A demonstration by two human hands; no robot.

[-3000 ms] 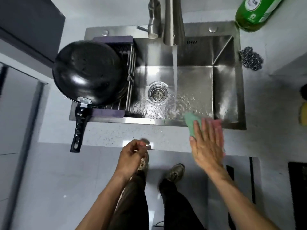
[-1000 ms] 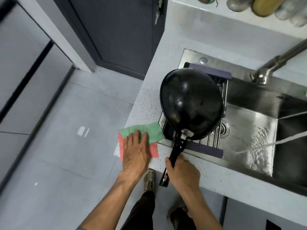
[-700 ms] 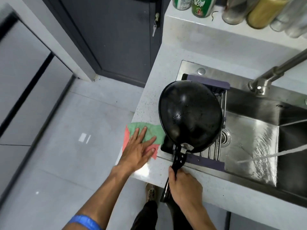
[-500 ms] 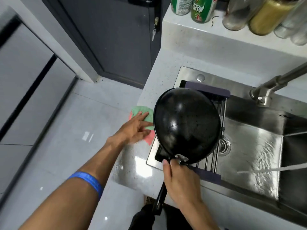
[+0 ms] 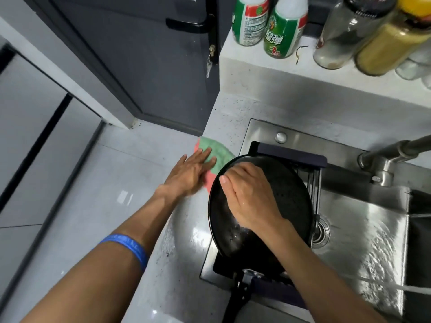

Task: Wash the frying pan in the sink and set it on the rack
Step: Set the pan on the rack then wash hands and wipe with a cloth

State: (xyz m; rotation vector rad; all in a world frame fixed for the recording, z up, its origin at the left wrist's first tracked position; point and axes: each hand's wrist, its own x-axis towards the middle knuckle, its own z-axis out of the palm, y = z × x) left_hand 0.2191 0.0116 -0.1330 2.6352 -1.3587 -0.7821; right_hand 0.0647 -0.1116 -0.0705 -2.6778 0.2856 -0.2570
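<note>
The black frying pan [image 5: 296,206] lies upside down on the rack [image 5: 291,152] across the left part of the steel sink [image 5: 363,229], its handle [image 5: 238,297] sticking out over the front edge. My right hand [image 5: 249,197] lies on top of the pan's upturned bottom, fingers together and fairly straight. My left hand [image 5: 191,173] presses flat on a green and pink cloth [image 5: 210,148] on the counter just left of the pan. Water runs from the faucet [image 5: 384,159].
A ledge behind the sink holds two green spray cans [image 5: 284,26] and several jars [image 5: 384,36]. A dark door [image 5: 144,54] with a black lever stands at the far left of the counter [image 5: 177,264], whose left edge drops to a grey tiled floor.
My right hand has left the pan's handle and now lies on the pan's bottom. My left hand has slid the cloth farther back along the counter. The view has moved closer.
</note>
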